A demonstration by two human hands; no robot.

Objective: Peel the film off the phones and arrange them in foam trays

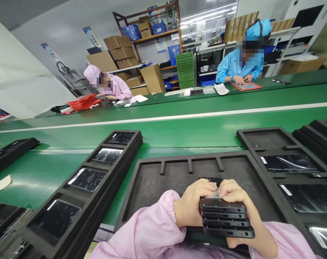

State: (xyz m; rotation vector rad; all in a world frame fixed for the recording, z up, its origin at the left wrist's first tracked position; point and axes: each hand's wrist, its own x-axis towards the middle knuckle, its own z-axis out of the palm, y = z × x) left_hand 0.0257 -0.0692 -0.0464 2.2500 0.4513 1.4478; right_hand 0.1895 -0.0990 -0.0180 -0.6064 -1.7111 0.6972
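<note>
Head view: left hand (189,208) and right hand (235,196) sandwich phone stack (225,218).

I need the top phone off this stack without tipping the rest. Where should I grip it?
Probably its two long edges, pinched from above: the top phone lies flat on the stack, and the left hand and right hand flank those edges.

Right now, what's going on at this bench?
A person in pink sleeves grips a stack of four flat black devices between the left hand and right hand, above a wide black foam tray. The long black foam tray on the left and the black foam tray on the right hold glossy dark panels. Across the green conveyor belt, a co-worker in a pink coat and a co-worker in a blue coat work at their own bench.
</note>
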